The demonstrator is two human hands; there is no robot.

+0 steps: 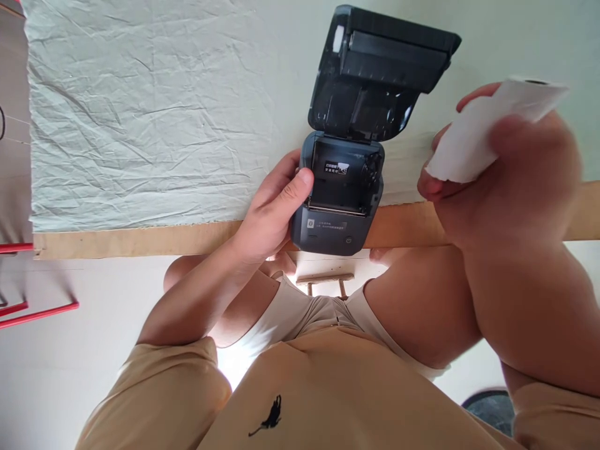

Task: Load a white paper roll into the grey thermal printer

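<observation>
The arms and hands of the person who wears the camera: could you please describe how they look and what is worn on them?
The left hand and right hand are without gloves, and no watch or bracelet shows on either wrist. The right hand is blurred. Tan short sleeves cover the upper arms; the forearms are bare.

The right hand (510,181) is blurred, the lettering (332,225) on the device (344,187) illegibly small.

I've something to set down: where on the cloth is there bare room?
Bare cloth stretches from its left edge to the left hand and open black device, bordered below by the wooden edge. Crowded: right of the device, where the right hand holds a white roll.
</observation>
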